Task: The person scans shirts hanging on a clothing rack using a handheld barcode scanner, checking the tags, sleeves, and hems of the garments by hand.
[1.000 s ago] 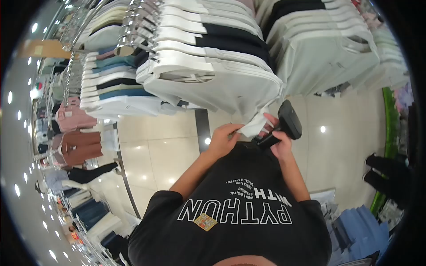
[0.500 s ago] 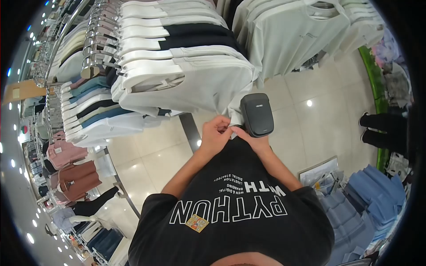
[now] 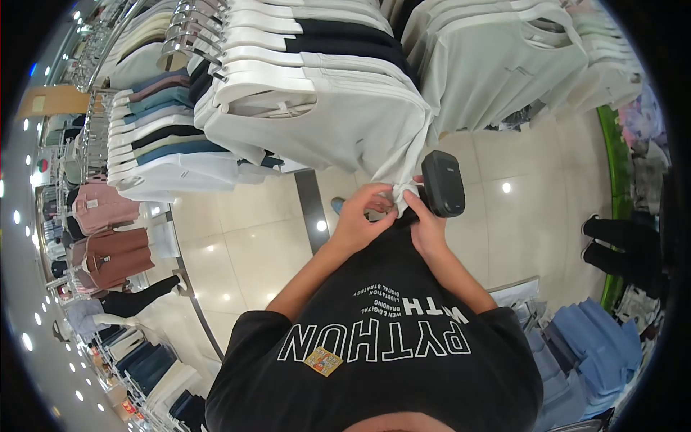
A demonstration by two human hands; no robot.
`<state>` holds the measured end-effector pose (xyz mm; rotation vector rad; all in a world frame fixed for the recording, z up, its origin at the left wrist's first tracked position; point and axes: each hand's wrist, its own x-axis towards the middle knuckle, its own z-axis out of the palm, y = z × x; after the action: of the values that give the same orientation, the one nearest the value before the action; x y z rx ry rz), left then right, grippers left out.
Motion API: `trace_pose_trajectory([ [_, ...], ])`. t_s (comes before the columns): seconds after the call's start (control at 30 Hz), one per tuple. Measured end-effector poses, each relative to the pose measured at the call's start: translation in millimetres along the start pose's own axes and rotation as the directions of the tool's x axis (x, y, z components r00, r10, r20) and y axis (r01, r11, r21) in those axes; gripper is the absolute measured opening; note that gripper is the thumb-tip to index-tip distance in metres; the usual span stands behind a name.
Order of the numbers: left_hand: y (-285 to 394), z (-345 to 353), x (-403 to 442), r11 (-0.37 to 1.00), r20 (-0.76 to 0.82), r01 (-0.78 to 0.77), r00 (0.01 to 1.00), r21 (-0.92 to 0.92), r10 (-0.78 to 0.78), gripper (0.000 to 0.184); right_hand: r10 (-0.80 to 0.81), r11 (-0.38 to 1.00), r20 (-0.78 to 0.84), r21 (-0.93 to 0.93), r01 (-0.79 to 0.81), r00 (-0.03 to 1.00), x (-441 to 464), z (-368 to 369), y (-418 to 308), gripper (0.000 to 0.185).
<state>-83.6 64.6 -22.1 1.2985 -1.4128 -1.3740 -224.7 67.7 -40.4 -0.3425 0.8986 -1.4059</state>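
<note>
In front of my chest, my left hand (image 3: 366,216) pinches the bunched lower edge of a white shirt (image 3: 345,122), its fingers curled round the cloth. My right hand (image 3: 427,225) has its thumb on the same bunched cloth, touching it from the other side. A black handheld scanner (image 3: 443,184) is held in my right hand, its head tilted up beyond the fingers; its handle is mostly hidden. The shirt hangs on a white hanger (image 3: 270,78) at the front of a metal rail.
More white and black shirts hang behind, and pale shirts (image 3: 511,72) hang to the right. Coloured shirts (image 3: 162,137) hang at left. A person's dark-clad legs (image 3: 622,241) stand at the right. Folded blue garments (image 3: 597,345) lie at the lower right.
Since the oldest frame, both hands have come closer together on the shirt's edge. The scanner's head has turned, and lately shifted slightly right with my right hand. The view has shifted.
</note>
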Motion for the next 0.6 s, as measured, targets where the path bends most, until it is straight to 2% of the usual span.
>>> trace_pose_trajectory([
  [0.07, 7, 6, 1, 0.984, -0.038, -0.126, 0.991, 0.129, 0.131, 0.035, 0.004, 1.0, 0.02, -0.023, -0.003, 1.0, -5, -4, -1, 0.04],
  [0.13, 8, 9, 0, 0.949, -0.032, -0.185, 0.979, 0.254, 0.199, 0.032, -0.009, 0.999, 0.032, -0.04, 0.01, 0.999, -8, -7, 1, 0.04],
  [0.27, -2, 14, -2, 0.809, 0.016, -0.363, 0.916, 0.463, 0.402, 0.025, -0.025, 1.0, 0.038, 0.004, 0.025, 0.999, -9, -9, -6, 0.041],
  [0.37, -3, 18, -3, 0.823, -0.068, -0.316, 0.918, 0.472, 0.391, 0.018, -0.006, 0.999, 0.026, 0.043, 0.005, 1.0, -11, -9, -19, 0.043],
  [0.47, 0, 19, -4, 0.941, -0.107, -0.154, 0.975, 0.301, 0.194, 0.014, -0.015, 1.0, 0.043, 0.008, 0.015, 0.999, -8, -17, -23, 0.046],
  [0.57, 0, 21, -1, 0.978, -0.173, -0.092, 0.977, 0.187, 0.125, 0.012, -0.042, 0.998, 0.092, -0.05, 0.047, 0.995, -5, -19, -27, 0.049],
  [0.6, 1, 23, 2, 0.983, -0.198, -0.125, 0.969, 0.136, 0.151, 0.013, -0.068, 0.992, 0.118, -0.093, 0.079, 0.991, -3, -20, -28, 0.049],
])
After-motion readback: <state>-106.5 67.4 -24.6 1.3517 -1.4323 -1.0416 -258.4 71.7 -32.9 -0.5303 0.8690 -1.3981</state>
